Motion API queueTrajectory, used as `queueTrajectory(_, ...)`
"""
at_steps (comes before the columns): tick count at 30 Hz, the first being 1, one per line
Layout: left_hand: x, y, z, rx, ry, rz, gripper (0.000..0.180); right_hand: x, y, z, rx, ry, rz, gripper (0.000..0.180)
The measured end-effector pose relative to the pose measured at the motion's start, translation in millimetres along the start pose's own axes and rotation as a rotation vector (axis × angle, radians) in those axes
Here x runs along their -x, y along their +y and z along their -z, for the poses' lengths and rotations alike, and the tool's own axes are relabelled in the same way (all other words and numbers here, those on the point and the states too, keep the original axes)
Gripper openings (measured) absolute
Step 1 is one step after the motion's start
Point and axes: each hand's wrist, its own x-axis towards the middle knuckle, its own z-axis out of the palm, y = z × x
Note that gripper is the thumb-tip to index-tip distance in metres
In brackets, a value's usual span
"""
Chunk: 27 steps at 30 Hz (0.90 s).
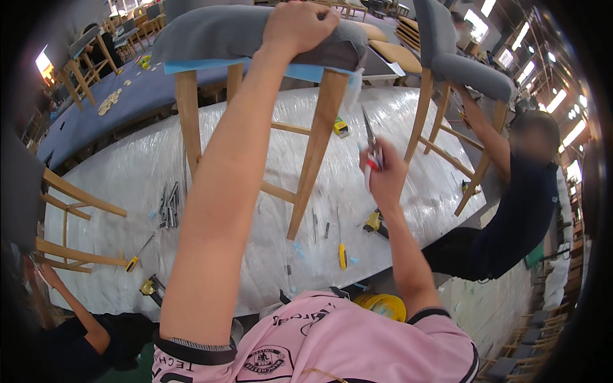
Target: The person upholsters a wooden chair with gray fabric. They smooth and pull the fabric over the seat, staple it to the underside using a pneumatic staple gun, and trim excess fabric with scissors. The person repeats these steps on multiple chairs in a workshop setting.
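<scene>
The left hand [299, 25] lies on top of the grey padded seat of a chair [242, 32], at its front right corner, fingers [319, 14] curled over the cushion and pressed against the fabric. The chair stands upright on the counter [128, 172], which is wrapped in clear plastic sheet; its wooden legs splay downward, the front right leg slanting down toward the person, and a blue strip shows under the seat edge.

The right hand [382, 175] is raised above the counter to the right of that leg, well apart from the chair. Its fingers [373, 159] are closed around the red-and-white handles of a pair of pliers [370, 137]. The handles sit in the fist, and the thin metal nose sticks out above the fingers. The long axis of the pliers runs nearly upright, tilted slightly left, with the tip pointing up and away from the person toward the seat's right corner without touching it.

On the counter below lie a yellow-handled screwdriver [342, 252], a yellow power tool [375, 222] just under the right wrist, a bundle of metal parts [169, 205] to the left, and another screwdriver [137, 255]. To the right, another person [511, 210] holds a leg of a second chair [460, 64].
</scene>
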Motion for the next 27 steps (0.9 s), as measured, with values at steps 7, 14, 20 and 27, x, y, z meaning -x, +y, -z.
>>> queueTrajectory(7,-22,10,0,0.13,-0.041,0.055,0.036,271,96,85,-0.725,0.444,-1.465,0.027)
queueTrajectory(14,-33,-25,-8,0.152,-0.106,-0.057,0.032,405,76,110,-0.71,0.515,-1.545,0.019)
queueTrajectory(20,-30,-20,0,0.243,-0.116,-0.029,0.035,408,104,109,-0.785,0.745,-1.519,0.02)
queueTrajectory(27,5,14,13,0.294,-0.098,0.056,0.037,459,151,139,-0.541,0.71,-1.573,0.022)
